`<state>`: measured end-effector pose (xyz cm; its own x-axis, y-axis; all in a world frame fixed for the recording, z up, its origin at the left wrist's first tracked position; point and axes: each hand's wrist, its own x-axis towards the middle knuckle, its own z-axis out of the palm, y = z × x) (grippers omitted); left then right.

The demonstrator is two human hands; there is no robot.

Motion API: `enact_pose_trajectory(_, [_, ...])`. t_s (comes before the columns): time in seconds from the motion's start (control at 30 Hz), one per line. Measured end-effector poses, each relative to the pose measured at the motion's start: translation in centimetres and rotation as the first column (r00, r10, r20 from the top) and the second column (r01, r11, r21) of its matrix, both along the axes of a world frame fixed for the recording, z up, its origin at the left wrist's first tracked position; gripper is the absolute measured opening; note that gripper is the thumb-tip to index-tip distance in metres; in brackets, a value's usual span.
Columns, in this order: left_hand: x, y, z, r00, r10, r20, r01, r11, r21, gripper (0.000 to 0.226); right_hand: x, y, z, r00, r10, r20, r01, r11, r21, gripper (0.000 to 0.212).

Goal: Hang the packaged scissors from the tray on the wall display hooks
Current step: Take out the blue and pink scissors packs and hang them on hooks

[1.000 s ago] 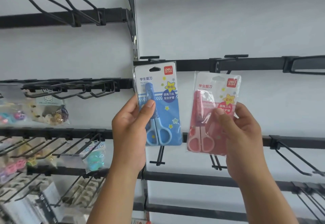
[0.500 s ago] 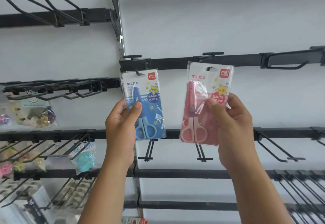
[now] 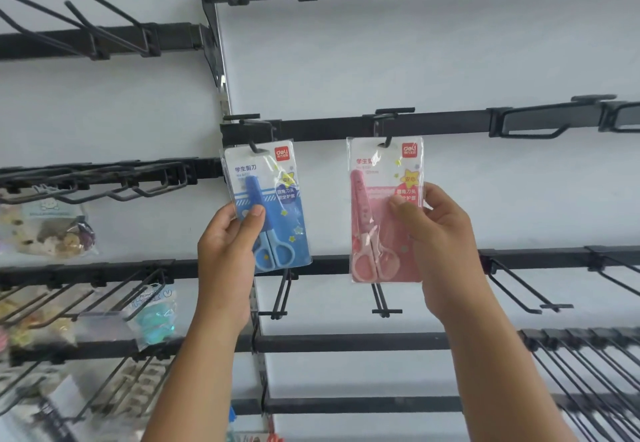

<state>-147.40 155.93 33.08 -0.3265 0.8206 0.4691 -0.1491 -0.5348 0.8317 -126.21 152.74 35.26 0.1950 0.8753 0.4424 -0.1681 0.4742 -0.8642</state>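
My left hand [image 3: 228, 261] grips a blue packaged scissors [image 3: 270, 199] by its lower left edge, thumb on the front. The pack's hang hole sits at the tip of a black wall hook [image 3: 254, 147]. My right hand [image 3: 440, 244] holds a pink packaged scissors [image 3: 377, 209] by its right edge. The top of the pink pack meets the tip of a second hook [image 3: 388, 141] on the same black rail [image 3: 329, 129]. Both packs hang upright against the white wall. The tray is out of view.
Black rails with many bare hooks [image 3: 512, 289] cross the white wall above, below and to the right. On the left panel, bags of small toys [image 3: 52, 230] and a teal item [image 3: 152, 320] hang on hooks. Two short hooks [image 3: 280, 299] stick out just under the packs.
Both hands have raised the packs toward the rail. The hang holes now sit at the hook tips, where earlier the packs were lower and clear of them.
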Motion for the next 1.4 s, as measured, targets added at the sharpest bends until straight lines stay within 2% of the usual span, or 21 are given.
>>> enact_pose_trajectory(0.23, [-0.2,-0.1,-0.7,0.978,0.187,-0.097,-0.182,0.982,0.053,0.021,0.4,1.6,-0.3,0.998,-0.05,0.049,0.053,0.997,-0.055,0.01])
enact_pose_trajectory(0.4, [-0.3,-1.1,-1.3,0.901,0.365,-0.234,-0.359,0.931,0.069,0.026,1.0,2.0,-0.4,0.986,-0.099,0.131,0.104,0.994,-0.037,0.012])
enact_pose_trajectory(0.6, [0.1,-2.4,-1.8,0.827,0.446,-0.344,-0.44,0.892,0.098,0.029,1.9,0.9,-0.8,0.939,-0.235,0.253,0.233,0.972,0.037,0.021])
enact_pose_trajectory(0.77, [1.0,-4.7,-2.2,0.708,0.531,-0.466,-0.505,0.841,0.191,0.029,2.5,-1.3,-1.2,0.786,-0.375,0.491,0.355,0.925,0.138,0.029])
enact_pose_trajectory(0.87, [1.2,-5.8,-2.6,0.612,0.564,-0.554,-0.517,0.816,0.259,0.03,2.5,-2.3,-1.9,0.607,-0.461,0.647,0.44,0.873,0.209,0.046])
enact_pose_trajectory(0.93, [1.3,-6.7,-3.2,0.531,0.578,-0.619,-0.515,0.801,0.306,0.029,2.0,-3.4,-2.5,0.469,-0.506,0.724,0.457,0.841,0.291,0.048])
enact_pose_trajectory(1.07, [1.2,-7.8,-3.9,0.42,0.58,-0.698,-0.504,0.789,0.352,0.033,0.7,-5.1,-3.3,0.316,-0.562,0.765,0.493,0.786,0.373,0.053])
enact_pose_trajectory(1.27, [-0.8,-8.9,-5.8,0.25,0.514,-0.821,-0.473,0.804,0.36,0.04,-2.5,-7.2,-4.2,0.221,-0.486,0.845,0.543,0.781,0.308,0.057])
enact_pose_trajectory(1.4, [-3.6,-9.2,-7.3,0.226,0.47,-0.854,-0.445,0.829,0.339,0.036,-6.2,-8.6,-5.6,0.174,-0.425,0.888,0.555,0.787,0.268,0.057])
